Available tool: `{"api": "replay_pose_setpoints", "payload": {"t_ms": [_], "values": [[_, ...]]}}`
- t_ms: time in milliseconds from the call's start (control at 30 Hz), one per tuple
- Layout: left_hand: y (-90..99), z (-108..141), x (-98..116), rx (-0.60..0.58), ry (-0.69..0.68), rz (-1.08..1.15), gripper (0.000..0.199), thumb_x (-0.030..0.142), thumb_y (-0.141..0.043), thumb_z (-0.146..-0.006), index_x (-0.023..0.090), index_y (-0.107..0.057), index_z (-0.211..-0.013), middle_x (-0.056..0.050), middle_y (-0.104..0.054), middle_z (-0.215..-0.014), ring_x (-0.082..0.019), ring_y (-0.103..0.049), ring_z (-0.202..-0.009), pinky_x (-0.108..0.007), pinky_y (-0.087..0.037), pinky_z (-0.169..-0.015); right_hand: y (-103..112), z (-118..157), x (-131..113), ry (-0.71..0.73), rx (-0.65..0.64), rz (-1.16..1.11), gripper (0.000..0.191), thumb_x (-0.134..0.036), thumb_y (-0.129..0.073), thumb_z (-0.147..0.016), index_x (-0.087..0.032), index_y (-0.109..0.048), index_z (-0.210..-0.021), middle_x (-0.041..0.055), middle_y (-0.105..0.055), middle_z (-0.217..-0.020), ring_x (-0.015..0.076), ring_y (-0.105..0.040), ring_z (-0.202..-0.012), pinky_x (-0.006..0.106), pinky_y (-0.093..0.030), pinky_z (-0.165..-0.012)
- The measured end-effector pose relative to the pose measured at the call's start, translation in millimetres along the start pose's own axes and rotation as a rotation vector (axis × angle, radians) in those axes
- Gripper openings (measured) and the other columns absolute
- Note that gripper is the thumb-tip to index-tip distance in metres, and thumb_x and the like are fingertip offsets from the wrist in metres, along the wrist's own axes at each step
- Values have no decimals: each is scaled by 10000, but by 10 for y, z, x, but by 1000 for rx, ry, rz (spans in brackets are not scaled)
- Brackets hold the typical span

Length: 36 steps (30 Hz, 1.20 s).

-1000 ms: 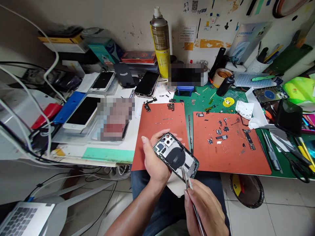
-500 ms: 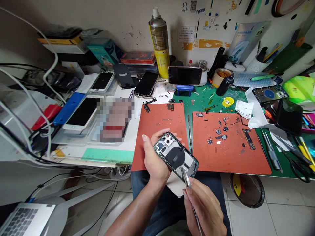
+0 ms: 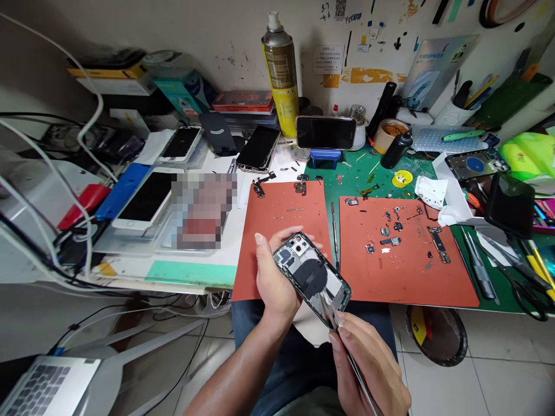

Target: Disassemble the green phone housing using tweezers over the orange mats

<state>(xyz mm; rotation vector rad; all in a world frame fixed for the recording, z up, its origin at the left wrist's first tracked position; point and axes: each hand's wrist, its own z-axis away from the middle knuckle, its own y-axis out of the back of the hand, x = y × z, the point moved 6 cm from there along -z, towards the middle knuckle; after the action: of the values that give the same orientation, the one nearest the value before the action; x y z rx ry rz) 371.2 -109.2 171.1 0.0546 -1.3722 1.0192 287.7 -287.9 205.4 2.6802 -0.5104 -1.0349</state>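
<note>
My left hand (image 3: pixel 277 286) is wrapped round an opened phone housing (image 3: pixel 312 274), tilted above the front edge of the left orange mat (image 3: pixel 264 231). A round black pad and a camera opening show inside the housing. Metal tweezers (image 3: pixel 353 364) are pinched in my right hand (image 3: pixel 373 361), their tips over the lower part of the housing, beside the black pad. Whether the tips grip anything is too small to tell. Small phone parts (image 3: pixel 391 241) lie scattered on the right orange mat (image 3: pixel 411 289).
A metal pry tool (image 3: pixel 335 237) lies between the mats. Behind them stand a phone on a blue stand (image 3: pixel 325 159) and a yellow spray can (image 3: pixel 284 110). Scissors (image 3: pixel 526 294) and a screwdriver (image 3: pixel 479 268) are at the right. Phones and plastic trays fill the left side.
My right hand and the tweezers have shifted slightly right and down, and the tweezer arms look more spread. My left hand and the housing have moved slightly right.
</note>
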Motion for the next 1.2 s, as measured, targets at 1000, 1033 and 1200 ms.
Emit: {"api": "replay_pose_setpoints", "payload": {"t_ms": [1000, 1033, 1200], "values": [[-30, 135, 95, -264, -32, 123, 630, 698, -466, -1069, 193, -843, -1045, -119, -823, -942, -275, -818, -802, -442, -723, -677, -85, 68, 680, -916, 224, -645, 116, -324, -901, -907, -223, -869, -956, 39, -802, -766, 160, -749, -631, 243, -627, -590], [-31, 136, 93, -265, -27, 126, 626, 698, -473, -1067, 193, -843, -1048, -119, -825, -944, -275, -819, -798, -434, -721, -669, -82, 57, 681, -909, 220, -650, 106, -322, -895, -914, -228, -870, -958, 34, -801, -766, 155, -749, -631, 235, -624, -592], [-55, 103, 63, -280, 59, 127, 647, 706, -463, -1063, 180, -839, -1030, -126, -825, -924, -269, -821, -778, -426, -718, -671, -11, -55, 762, -866, 93, -671, 69, -295, -846, -961, -237, -850, -1000, 36, -803, -846, 159, -762, -691, 244, -635, -633]]}}
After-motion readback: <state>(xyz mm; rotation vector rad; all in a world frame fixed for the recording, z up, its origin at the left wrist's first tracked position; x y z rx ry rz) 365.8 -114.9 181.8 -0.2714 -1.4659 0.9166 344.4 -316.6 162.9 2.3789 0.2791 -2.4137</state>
